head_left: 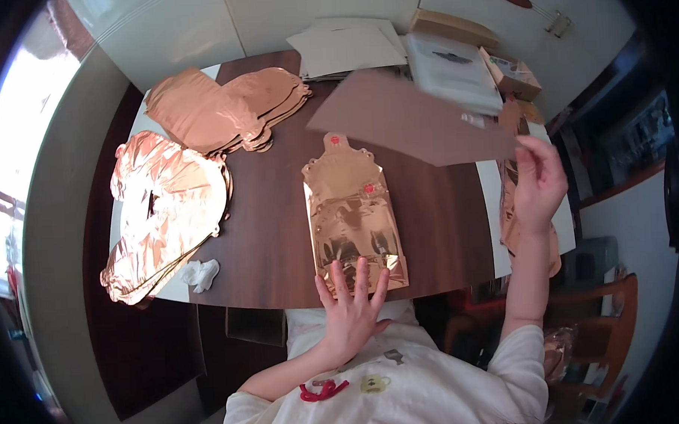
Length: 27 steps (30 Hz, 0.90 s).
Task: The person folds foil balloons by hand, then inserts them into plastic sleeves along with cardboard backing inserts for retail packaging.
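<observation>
A folded copper-coloured foil balloon (351,219) lies flat at the middle of the table's near side. Its narrow tab points away from me, and two small red marks show on it. My left hand (352,312) rests on the balloon's near end, fingers stretched and spread. Raised at the right, my right hand (540,186) pinches the corner of a stiff greyish-brown sheet, perhaps card (411,123). The sheet hangs tilted in the air beyond the balloon, its edges smeared by motion.
Flat foil balloons are piled at the left (167,203) and far left (231,104). A crumpled white tissue (200,275) lies near the front edge. White sheets (345,47), a clear plastic-covered stack (454,70) and a small open box (513,75) line the back. More foil (508,206) lies right.
</observation>
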Tool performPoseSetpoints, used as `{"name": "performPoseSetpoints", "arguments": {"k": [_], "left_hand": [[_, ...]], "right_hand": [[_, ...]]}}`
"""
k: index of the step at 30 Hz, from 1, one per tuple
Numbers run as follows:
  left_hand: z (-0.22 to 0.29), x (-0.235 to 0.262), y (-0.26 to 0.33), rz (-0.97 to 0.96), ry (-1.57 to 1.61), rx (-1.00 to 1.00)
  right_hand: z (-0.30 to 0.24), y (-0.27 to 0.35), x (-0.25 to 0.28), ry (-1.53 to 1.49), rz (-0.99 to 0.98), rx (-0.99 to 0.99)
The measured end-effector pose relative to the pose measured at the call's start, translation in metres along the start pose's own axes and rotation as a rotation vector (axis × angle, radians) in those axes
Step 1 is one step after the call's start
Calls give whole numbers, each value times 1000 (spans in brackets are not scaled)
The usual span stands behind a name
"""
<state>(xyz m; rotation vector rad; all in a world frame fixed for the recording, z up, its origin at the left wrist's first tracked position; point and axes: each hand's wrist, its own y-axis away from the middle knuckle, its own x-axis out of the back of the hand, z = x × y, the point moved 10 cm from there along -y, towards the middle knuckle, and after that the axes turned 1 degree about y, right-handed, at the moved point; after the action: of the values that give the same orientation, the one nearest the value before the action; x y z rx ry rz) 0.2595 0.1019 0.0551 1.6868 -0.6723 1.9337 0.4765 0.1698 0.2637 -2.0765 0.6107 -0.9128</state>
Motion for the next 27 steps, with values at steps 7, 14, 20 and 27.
{"name": "performPoseSetpoints", "arguments": {"k": [7, 14, 20, 27], "left_hand": [[-1, 1, 2, -12, -4, 37], [-8, 2, 3, -40, -84, 18], [-14, 4, 2, -112, -50, 41], [-114, 25, 47, 432, 989, 327]], "right_hand": [[-42, 60, -12, 342, -124, 444], [10, 122, -10, 337, -250, 258], [7, 115, 19, 300, -69, 193], [-80, 125, 7, 14, -188, 508]]}}
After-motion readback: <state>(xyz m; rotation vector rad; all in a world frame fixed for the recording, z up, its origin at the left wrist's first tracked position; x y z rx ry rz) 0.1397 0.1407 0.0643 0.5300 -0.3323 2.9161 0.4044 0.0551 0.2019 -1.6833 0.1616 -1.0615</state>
